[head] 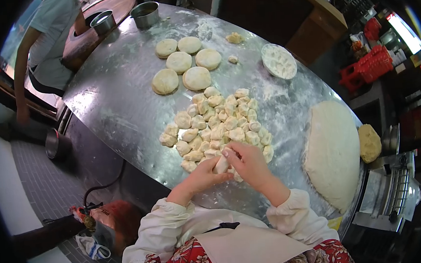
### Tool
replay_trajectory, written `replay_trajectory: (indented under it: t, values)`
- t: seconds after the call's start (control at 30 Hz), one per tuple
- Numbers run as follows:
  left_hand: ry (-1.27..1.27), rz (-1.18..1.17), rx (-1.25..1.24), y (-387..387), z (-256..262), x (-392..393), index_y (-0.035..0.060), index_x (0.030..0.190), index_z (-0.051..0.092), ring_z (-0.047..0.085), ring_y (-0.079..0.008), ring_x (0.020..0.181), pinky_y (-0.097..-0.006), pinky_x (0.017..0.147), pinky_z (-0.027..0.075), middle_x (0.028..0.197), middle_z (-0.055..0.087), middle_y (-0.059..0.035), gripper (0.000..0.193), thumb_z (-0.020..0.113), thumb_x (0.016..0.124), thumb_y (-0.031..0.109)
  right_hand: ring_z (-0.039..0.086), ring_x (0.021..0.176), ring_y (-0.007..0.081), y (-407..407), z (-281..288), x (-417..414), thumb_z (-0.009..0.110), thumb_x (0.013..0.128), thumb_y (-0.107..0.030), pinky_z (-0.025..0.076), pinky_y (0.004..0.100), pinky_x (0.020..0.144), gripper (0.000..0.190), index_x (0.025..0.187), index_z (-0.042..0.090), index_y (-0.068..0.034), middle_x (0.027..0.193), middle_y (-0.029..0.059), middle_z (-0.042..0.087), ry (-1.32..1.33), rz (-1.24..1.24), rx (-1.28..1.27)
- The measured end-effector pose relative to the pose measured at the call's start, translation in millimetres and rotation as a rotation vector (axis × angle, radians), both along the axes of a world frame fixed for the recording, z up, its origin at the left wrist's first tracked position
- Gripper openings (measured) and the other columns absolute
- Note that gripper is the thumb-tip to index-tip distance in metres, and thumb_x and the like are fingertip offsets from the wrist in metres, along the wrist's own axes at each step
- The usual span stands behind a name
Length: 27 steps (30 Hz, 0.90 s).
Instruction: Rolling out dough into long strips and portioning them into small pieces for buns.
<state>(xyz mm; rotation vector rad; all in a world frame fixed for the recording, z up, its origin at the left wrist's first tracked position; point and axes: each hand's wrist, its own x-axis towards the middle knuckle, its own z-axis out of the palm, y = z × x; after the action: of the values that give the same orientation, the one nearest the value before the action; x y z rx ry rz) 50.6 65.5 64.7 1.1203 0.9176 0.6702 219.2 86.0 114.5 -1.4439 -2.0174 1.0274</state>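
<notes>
Both my hands hold one small piece of white dough (221,165) between them, over the near edge of a pile of dough lumps (217,131). My left hand (203,174) grips it from the left, with the thumb along its lower side. My right hand (247,162) pinches its upper right end with bent fingers. Beyond the pile lie several flat round dough cakes (179,62). To the right, a large slab of white dough (332,152) rests on the floured metal table (119,86).
A bowl of flour (279,61) stands at the upper right, with a yellowish dough mass (370,143) beyond the slab. Metal pots (145,16) stand at the far left end. A co-worker (48,40) reaches into a round oven opening there. A metal machine (387,192) sits at the right.
</notes>
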Motion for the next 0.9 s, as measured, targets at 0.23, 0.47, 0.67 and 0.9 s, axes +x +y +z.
replay_trajectory:
  t: [0.23, 0.47, 0.67, 0.9]
  values:
    - [-0.012, 0.140, -0.292, -13.8, 2.4, 11.1, 0.0025, 0.102, 0.064, 0.058, -0.0080, 0.076, -0.0284, 0.068, 0.048, 0.079, 0.065, 0.0011, 0.021, 0.066, 0.086, 0.017, 0.063, 0.065, 0.0382, 7.1, -18.6, -15.8, 0.067, 0.085, -0.033, 0.047, 0.0451, 0.059, 0.035, 0.080, 0.057, 0.000, 0.069, 0.0224, 0.061, -0.062, -0.065, 0.050]
    - [0.270, 0.407, 0.305, -11.2, 8.9, 12.6, 0.0015, 0.095, 0.064, 0.060, -0.0250, 0.065, -0.0356, 0.061, 0.047, 0.077, 0.065, -0.0129, 0.019, 0.067, 0.084, 0.017, 0.066, 0.060, 0.0328, 47.9, -20.7, -30.8, 0.061, 0.086, -0.026, 0.051, 0.0456, 0.055, 0.022, 0.077, 0.058, -0.006, 0.067, 0.0135, 0.066, -0.557, -0.089, 0.379]
    - [0.389, 0.380, 0.650, -9.0, 32.4, 7.4, -0.0009, 0.094, 0.063, 0.061, -0.0365, 0.071, -0.0400, 0.065, 0.049, 0.082, 0.064, -0.0194, 0.022, 0.069, 0.082, 0.018, 0.067, 0.069, 0.0336, 74.8, -30.5, -10.8, 0.065, 0.085, -0.025, 0.050, 0.0442, 0.058, 0.020, 0.088, 0.057, -0.007, 0.079, 0.0159, 0.066, -0.772, -0.116, 0.336]
    - [0.247, 0.576, 0.348, 1.5, 6.0, 13.6, 0.0002, 0.119, 0.057, 0.064, -0.0245, 0.092, -0.0352, 0.083, 0.050, 0.098, 0.065, -0.0145, 0.045, 0.073, 0.079, 0.013, 0.063, 0.079, 0.0351, 48.9, 0.5, -6.4, 0.062, 0.092, -0.034, 0.048, 0.0444, 0.070, 0.032, 0.099, 0.062, -0.003, 0.098, 0.0174, 0.063, -0.322, 0.062, 0.557]
